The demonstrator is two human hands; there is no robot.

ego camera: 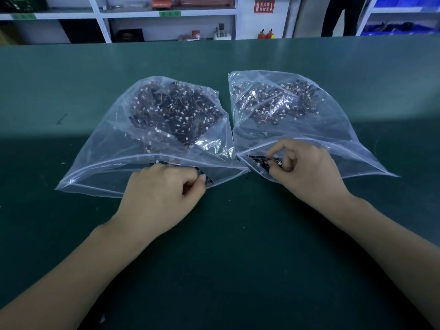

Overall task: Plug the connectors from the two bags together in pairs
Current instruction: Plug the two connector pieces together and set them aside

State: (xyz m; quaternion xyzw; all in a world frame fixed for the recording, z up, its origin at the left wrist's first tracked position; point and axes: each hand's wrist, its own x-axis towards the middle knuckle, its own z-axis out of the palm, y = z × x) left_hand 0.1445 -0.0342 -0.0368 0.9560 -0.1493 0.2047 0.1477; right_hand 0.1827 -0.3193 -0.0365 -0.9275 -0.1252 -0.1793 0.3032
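Picking is the step: your left hand [164,194] pinches a connector at the left bag's [114,148] mouth, your right hand [302,170] pinches another inside the right bag [333,129]; both bags lie mid-desk [71,79], touching. Next, draw both clear and align their ends.

Two clear bags are lying side by side on the green table [71,79], their near corners touching, mouths facing the person. The left bag [107,148] and the right bag [333,129] are each holding a heap of dark connectors with white plugs. The left hand [164,194] is reaching into the left bag's mouth, fingers curled on a dark connector [207,178]. The right hand [307,170] is pinching a wired connector [264,161] at the right bag's mouth. Shelves [166,13] are standing beyond the table.
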